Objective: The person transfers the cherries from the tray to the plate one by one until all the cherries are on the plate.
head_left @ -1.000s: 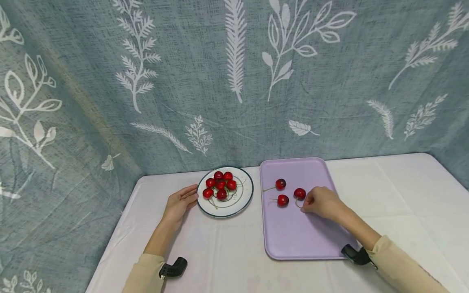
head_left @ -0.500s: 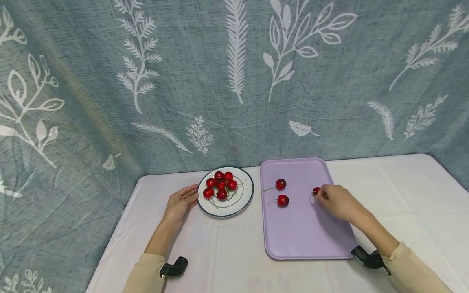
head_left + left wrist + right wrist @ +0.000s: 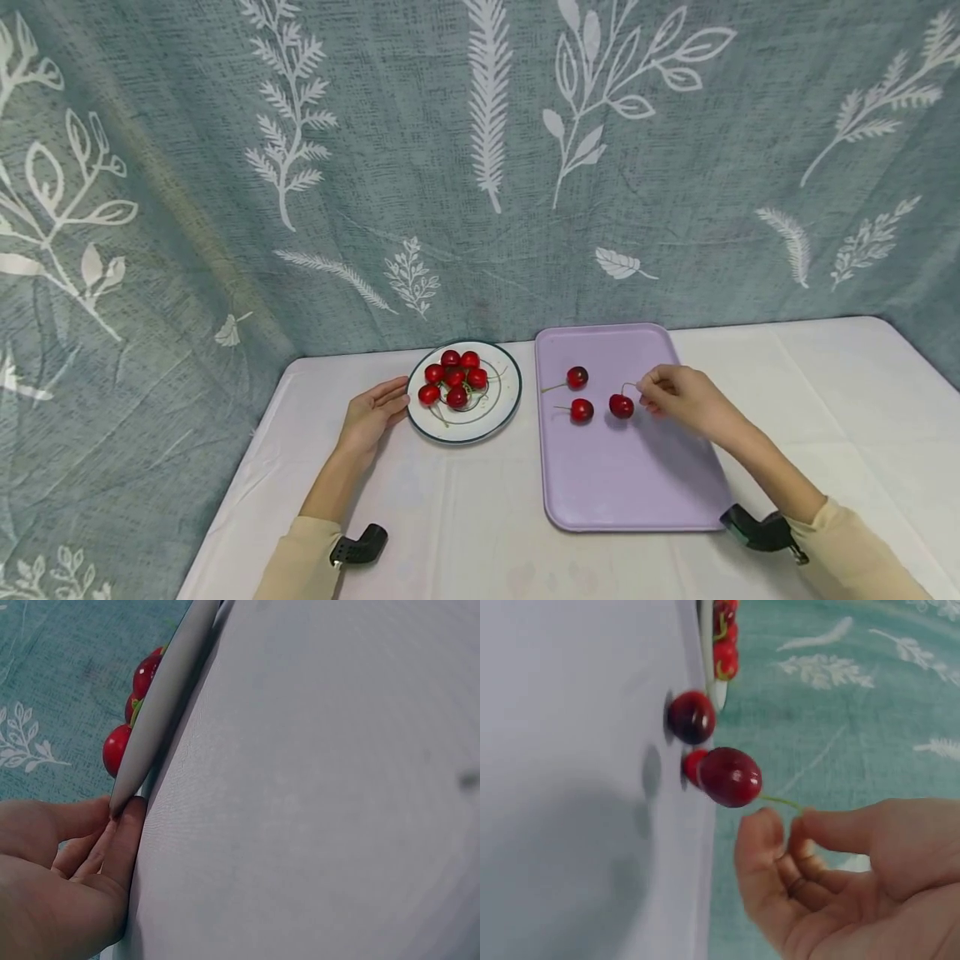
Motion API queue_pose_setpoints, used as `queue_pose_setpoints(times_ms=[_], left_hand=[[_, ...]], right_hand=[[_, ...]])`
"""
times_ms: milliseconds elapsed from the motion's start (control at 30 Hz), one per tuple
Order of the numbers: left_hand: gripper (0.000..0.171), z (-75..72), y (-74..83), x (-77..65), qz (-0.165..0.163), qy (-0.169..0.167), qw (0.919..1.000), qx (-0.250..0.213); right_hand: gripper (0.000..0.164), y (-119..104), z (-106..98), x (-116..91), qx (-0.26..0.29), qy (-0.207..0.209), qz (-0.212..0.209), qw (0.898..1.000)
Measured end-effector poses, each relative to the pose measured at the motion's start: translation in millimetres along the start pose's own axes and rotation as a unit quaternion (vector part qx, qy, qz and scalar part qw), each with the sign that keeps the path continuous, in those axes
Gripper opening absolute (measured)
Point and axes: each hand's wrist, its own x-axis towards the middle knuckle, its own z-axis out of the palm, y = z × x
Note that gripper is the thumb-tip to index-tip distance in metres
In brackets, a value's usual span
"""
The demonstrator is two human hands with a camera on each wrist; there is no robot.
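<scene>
My right hand point(image 3: 684, 402) pinches the thin green stem of a dark red cherry point(image 3: 621, 406) between thumb and fingertips. In the right wrist view this cherry point(image 3: 732, 777) hangs above the tray surface, its shadow below. Two more cherries lie on the lilac tray point(image 3: 633, 492), one farther back point(image 3: 577, 377) and one nearer point(image 3: 581, 410), their stems pointing left. At the left, my left hand point(image 3: 372, 414) holds the edge of a white plate point(image 3: 491, 421) with a dark rim. Seen from the left wrist, the thumb is over the plate's rim point(image 3: 161, 712) and the fingers are under it.
Several red cherries point(image 3: 454, 377) are heaped on the plate, with stems sticking out. Plate and tray stand side by side on a white-covered table point(image 3: 480, 508), a narrow gap between them. A green-blue curtain point(image 3: 420, 167) with white leaf prints hangs behind the table's back edge.
My right hand has lifted the cherry by its stem from the tray and moved a little right and back. The cherry now hangs left of the fingers. The left hand keeps its place.
</scene>
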Motion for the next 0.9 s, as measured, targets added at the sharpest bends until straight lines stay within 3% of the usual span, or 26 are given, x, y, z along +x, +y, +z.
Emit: queue_pose_setpoints(times_ms=[167,267,700,900], left_hand=[[0.044,0.5,1.2,-0.7,0.002,0.004,1.0000,0.007],[0.044,0.6,0.8,-0.7,0.003,0.003,1.0000,0.008],[0.045,1.6,-0.1,0.9,0.005,-0.002,1.0000,0.000],[0.045,1.2,-1.1,1.8,0.000,0.002,1.0000,0.003]], right_hand=[[0.024,-1,9,4,0.147,-0.055,0.015,0.988],[0.024,-2,17,6,0.192,-0.081,0.023,0.978],[0.023,-18,48,18,0.284,-0.117,0.017,0.951],[0.028,-28,56,31,0.307,-0.069,0.039,0.949]])
